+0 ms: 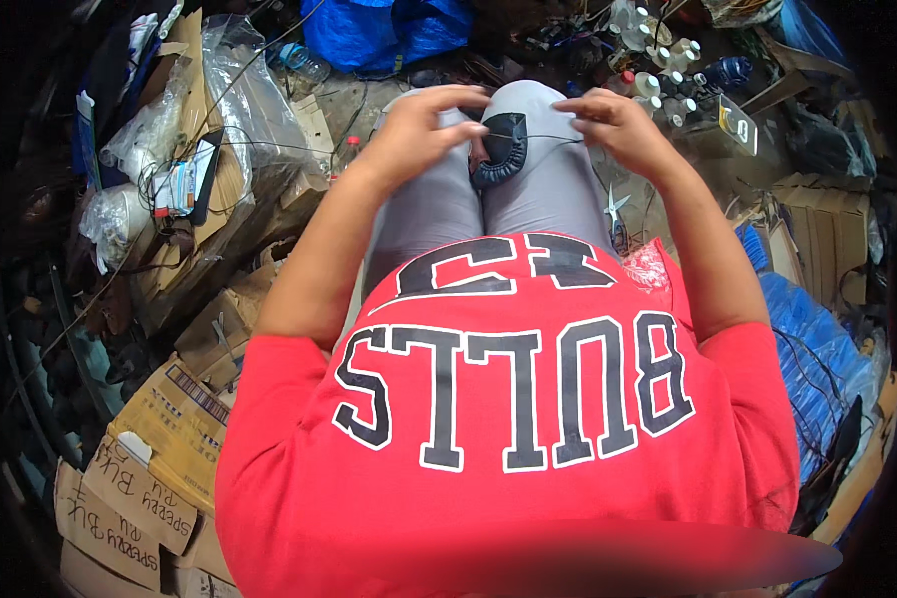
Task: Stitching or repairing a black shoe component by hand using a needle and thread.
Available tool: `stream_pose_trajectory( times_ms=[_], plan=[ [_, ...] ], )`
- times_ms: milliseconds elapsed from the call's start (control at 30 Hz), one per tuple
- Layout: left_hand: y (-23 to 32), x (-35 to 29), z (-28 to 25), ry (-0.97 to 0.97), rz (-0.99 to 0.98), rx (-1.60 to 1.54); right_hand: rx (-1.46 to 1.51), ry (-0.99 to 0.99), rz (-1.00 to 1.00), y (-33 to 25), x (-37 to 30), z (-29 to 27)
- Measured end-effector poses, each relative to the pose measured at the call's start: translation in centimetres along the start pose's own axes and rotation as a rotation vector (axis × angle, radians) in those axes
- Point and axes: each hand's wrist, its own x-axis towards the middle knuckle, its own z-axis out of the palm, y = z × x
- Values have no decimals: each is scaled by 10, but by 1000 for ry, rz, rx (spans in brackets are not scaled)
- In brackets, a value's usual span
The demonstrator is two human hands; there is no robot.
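Note:
A small black shoe upper [501, 149] with a gathered, puckered edge lies on my lap, between and over my grey-trousered thighs. To its left is my left hand [434, 128], with thumb and forefinger spread apart and the thumb tip close to the upper. My right hand [616, 125] hovers over the right thigh with its fingers bent. A thin dark thread [543, 137] stretches across the upper from near my left thumb to my right fingers, which appear closed on its end. Whether a needle is there is too small to tell.
Scissors [615, 207] lie beside my right thigh. Several capped bottles [668, 85] stand at the far right, and a blue tarp bag [389, 35] sits ahead. Clear plastic [249, 100] and cardboard pile up on the left. Boxes [174, 429] stand at the near left, blue plastic [817, 349] at right.

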Motion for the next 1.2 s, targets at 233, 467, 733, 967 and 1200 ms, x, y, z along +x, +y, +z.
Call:
stream_pose_trajectory(
  times_ms=[233, 467, 733, 967, 1200],
  plan=[
    [-15, 42, 24, -385, -322, -268, -115, -46, -59, -5, 18, 15],
    [-25, 46, 26, -423, -219, -302, -174, -86, -163, 2, 18, 13],
    [-36, 44, 27, -504, -369, -539, 62, 96, -107, 12, -4, 40],
    [-27, 45, 23, -604, -273, -465, -269, 103, -172, -5, -15, 36],
    [-22, 49, 23, -683, -211, -279, -941, -80, -292, -50, -4, 31]
  ],
)
